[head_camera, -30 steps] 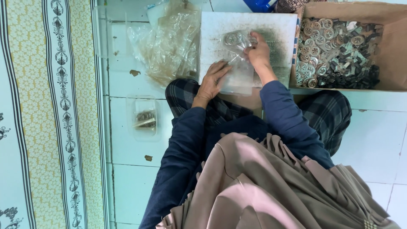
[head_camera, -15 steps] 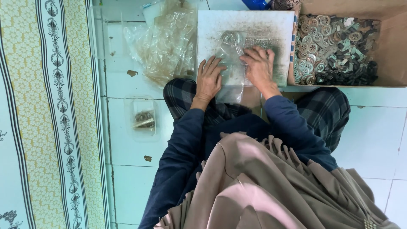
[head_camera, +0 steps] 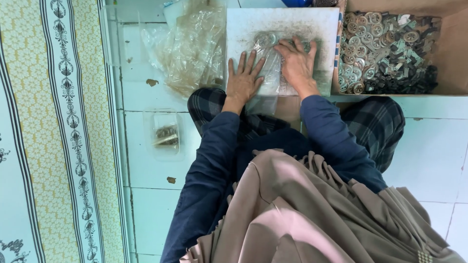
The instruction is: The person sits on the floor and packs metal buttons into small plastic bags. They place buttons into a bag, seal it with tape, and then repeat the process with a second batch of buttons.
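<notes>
Pressing flat with spread fingers, the left hand (head_camera: 243, 80) lies palm down on the near end of a small clear plastic bag (head_camera: 267, 65), gripping nothing. The right hand (head_camera: 296, 63) lies on the same bag just beside it, fingers stretched and slightly fanned toward the far end, where round metal pieces (head_camera: 263, 39) show through the plastic; it too presses rather than grasps. The bag rests on a square white board (head_camera: 321, 24), smudged dark grey, which sits across the person's lap over checked trousers (head_camera: 375, 126).

Touching the board's right edge stands an open cardboard box (head_camera: 453, 48) filled with small round metal discs and grey scraps (head_camera: 385, 53), heaped mainly along its left and middle. Left of the board, a loose pile of empty clear plastic bags (head_camera: 187, 53) lies on the pale tiled floor (head_camera: 438, 160). Nearer, well apart from the hands, one small filled clear bag (head_camera: 165, 134) holding a few dark metal pieces lies flat on the tiles. A patterned yellow and blue mat (head_camera: 53, 131) runs along the far left.
</notes>
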